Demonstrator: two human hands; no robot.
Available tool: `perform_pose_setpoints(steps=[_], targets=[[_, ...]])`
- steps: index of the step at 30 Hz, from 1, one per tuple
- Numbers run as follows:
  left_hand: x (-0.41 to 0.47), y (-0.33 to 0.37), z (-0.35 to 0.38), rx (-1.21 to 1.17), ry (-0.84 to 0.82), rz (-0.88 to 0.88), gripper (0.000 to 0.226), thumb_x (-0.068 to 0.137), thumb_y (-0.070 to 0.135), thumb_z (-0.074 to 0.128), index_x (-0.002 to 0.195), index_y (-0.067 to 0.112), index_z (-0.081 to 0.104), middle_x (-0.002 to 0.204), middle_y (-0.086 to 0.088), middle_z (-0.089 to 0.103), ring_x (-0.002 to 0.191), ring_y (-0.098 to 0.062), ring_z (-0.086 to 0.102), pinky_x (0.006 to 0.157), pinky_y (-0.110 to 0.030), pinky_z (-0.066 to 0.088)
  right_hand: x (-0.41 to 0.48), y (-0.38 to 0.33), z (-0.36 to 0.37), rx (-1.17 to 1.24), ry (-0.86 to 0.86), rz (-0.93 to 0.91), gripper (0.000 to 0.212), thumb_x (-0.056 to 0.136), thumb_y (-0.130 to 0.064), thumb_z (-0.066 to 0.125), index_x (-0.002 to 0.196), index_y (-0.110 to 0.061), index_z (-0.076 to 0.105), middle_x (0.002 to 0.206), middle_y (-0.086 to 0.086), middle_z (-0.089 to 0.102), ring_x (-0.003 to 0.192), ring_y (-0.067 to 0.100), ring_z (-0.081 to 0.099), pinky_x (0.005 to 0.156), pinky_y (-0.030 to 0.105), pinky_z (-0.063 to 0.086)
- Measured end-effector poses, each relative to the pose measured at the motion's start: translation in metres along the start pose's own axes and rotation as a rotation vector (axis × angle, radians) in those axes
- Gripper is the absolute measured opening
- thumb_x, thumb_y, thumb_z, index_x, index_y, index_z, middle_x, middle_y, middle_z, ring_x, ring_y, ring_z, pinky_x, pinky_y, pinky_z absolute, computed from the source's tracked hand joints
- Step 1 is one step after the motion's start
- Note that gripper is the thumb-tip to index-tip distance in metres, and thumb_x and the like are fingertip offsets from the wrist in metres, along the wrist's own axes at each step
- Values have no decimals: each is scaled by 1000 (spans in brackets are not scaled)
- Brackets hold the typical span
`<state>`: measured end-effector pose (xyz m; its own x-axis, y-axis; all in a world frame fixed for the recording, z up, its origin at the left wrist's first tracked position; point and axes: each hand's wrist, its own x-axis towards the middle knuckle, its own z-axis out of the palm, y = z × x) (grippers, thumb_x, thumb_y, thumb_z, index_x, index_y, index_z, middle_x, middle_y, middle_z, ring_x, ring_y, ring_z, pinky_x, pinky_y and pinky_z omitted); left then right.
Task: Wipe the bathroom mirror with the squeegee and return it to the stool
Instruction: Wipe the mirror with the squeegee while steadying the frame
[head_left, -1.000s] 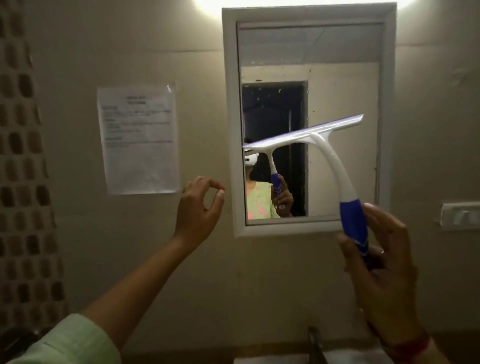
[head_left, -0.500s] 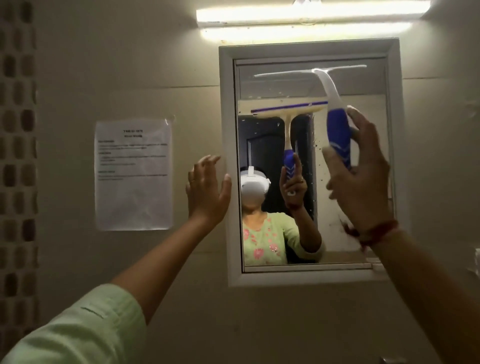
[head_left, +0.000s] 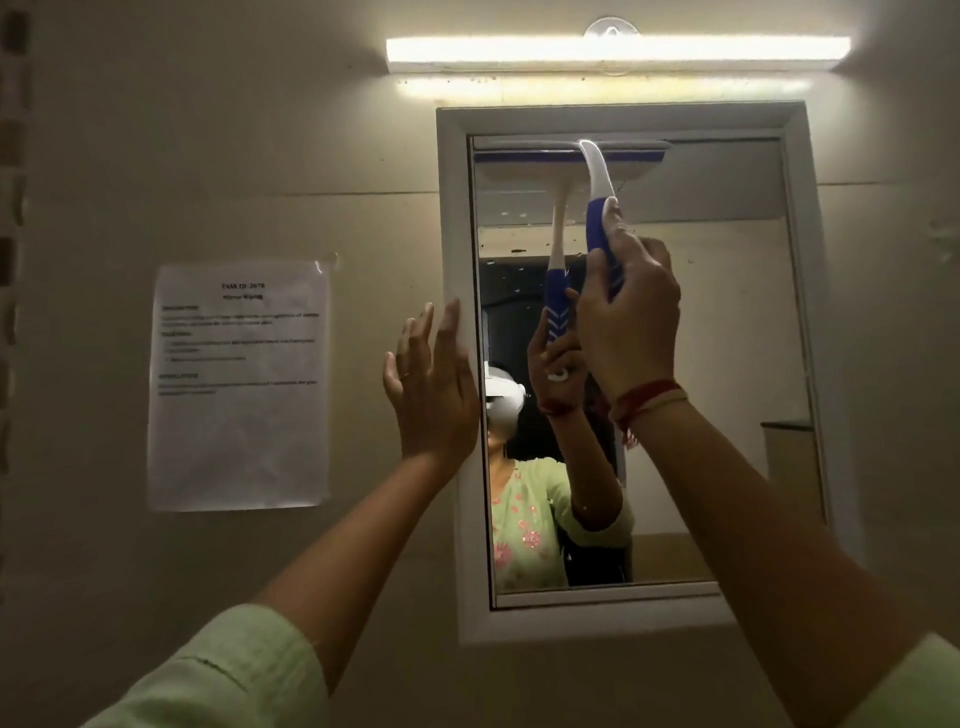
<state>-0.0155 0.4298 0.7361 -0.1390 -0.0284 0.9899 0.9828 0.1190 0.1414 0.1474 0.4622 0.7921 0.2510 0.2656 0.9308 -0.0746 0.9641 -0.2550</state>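
Note:
The mirror (head_left: 727, 364) hangs on the wall in a white frame (head_left: 452, 208). A white squeegee with a blue handle (head_left: 597, 208) is raised against the glass, its blade lying across the top left of the mirror just under the frame. My right hand (head_left: 626, 322) grips the blue handle from below. My left hand (head_left: 431, 389) is flat and open, fingers up, against the frame's left edge. The stool is out of view. Small specks dot the glass near its upper part.
A lit tube light (head_left: 618, 49) runs along the wall above the mirror. A printed sheet of paper (head_left: 239, 387) is taped to the wall left of the mirror. A strip of patterned tile (head_left: 10, 208) shows at the far left edge.
My right hand has lifted the squeegee from mid-mirror height to the top edge, and the blade now lies against the glass. My left hand has opened flat and moved onto the frame's left side.

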Motion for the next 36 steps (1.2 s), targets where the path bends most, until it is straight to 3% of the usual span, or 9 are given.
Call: perform_pose_setpoints(steps=[8,15,19,25,28,32,36], targets=[[-3,-3,0,-18,16,56,46,94,22,31,140,20,31,146,-8,34,138,-25,21,110,-51,10,-38,14,-10,-100,-40,-75,46,94,-12,46,139,-15,34,115,15,53,95,18,55,88,25,49],[-5,-6,3,-34,37,72,47,93,21,31,140,19,30,147,-6,33,139,-24,19,111,-48,7,-10,7,5,-110,-5,-70,46,95,-14,45,139,-14,34,116,17,53,102,25,56,94,31,49],[-5,-4,2,-91,69,66,46,92,16,34,138,18,33,145,-6,37,138,-25,22,110,-50,9,-42,17,-2,-89,-39,-82,48,94,-13,46,140,-15,31,119,17,51,101,26,58,88,37,53],[-5,-4,2,-129,70,46,45,93,16,33,137,19,35,144,-4,38,137,-24,24,110,-52,13,-34,20,-7,-132,-21,-102,48,94,-12,47,139,-14,32,115,19,52,96,26,58,88,30,51],[-6,-5,2,-129,72,48,45,93,16,33,137,19,36,144,-4,38,137,-22,23,109,-53,14,-22,14,1,-121,-24,-85,49,94,-13,46,140,-14,31,117,18,52,101,27,57,92,34,50],[-6,-5,2,-145,73,47,45,93,18,32,137,19,36,144,-4,38,137,-19,21,109,-52,13,-67,29,-14,-110,-68,-109,50,94,-13,45,141,-17,29,118,16,50,96,25,59,83,40,56],[-6,-5,3,-145,80,53,44,93,18,32,137,18,37,144,-4,39,136,-21,23,109,-52,15,-80,41,-25,-157,-50,-121,51,93,-11,47,140,-16,30,120,19,51,94,28,60,84,34,54]])
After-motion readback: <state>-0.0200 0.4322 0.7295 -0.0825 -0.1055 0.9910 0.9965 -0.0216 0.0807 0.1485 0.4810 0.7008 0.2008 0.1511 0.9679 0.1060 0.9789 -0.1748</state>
